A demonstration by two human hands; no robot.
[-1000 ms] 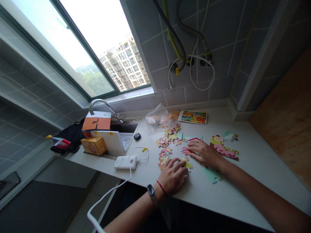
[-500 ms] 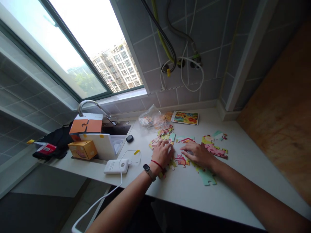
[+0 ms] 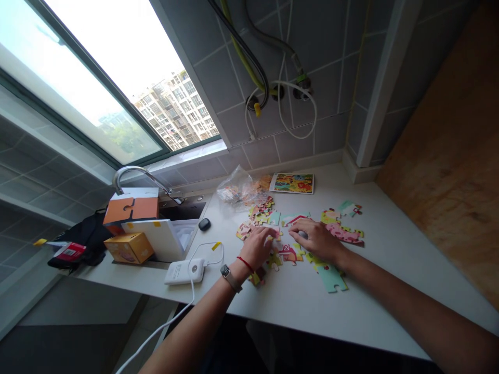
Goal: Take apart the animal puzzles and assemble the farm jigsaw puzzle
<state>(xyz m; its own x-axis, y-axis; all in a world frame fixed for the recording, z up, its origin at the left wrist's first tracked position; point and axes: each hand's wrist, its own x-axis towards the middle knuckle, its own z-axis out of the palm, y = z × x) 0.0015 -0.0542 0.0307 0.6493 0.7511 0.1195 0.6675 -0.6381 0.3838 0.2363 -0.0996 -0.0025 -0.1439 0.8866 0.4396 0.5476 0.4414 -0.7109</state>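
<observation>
Our left fingers (image 3: 267, 232) curl mid-frame, hold unclear; our right fingers (image 3: 301, 226) part slightly, seemingly empty. Stiff-looking, probably light puzzle pieces (image 3: 289, 254) suit edge-pinching.

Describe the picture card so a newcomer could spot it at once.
On the white counter, look along the tiled wall, right of the clear plastic bag. The picture card lies there: one whole, colorful rectangle, unlike the knobbed puzzle pieces.

On table (image 3: 249, 298): picture card (image 3: 293, 183) behind puzzle pieces (image 3: 289, 253); plastic bag (image 3: 236, 188) left of card; power bank (image 3: 184, 271) farther left, in front.
</observation>
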